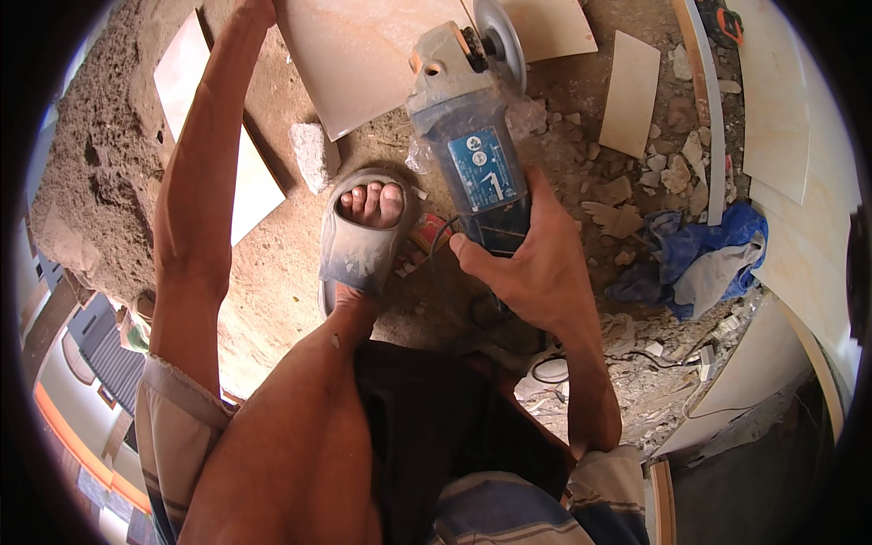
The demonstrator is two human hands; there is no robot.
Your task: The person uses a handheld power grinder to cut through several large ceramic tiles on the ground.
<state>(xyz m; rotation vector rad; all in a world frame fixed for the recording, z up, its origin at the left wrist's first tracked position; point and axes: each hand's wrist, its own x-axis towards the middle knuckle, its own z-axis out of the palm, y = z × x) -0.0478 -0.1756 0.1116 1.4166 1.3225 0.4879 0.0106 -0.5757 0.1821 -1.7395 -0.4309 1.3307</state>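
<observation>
My right hand [545,259] is wrapped round the rear body of a dusty blue and grey angle grinder [472,154]. The grinder's disc [501,44] points away from me and stands at the edge of a large cream tile [354,54]. I cannot tell whether the disc touches the tile. At the top left, only the base of my left hand [261,11] shows, by the tile's left edge. Its fingers are out of view. A dark cord [442,243] loops from the grinder's rear end. My sandalled foot [363,232] rests on the ground just left of the grinder.
Narrow cut tile strips [629,95] lie on the dirt to the right, among broken rubble [677,173]. A blue and white crumpled bag [708,259] sits there too. Left of my foot are a pale block [313,156] and another tile [254,191]. Large tiles [772,109] stand at far right.
</observation>
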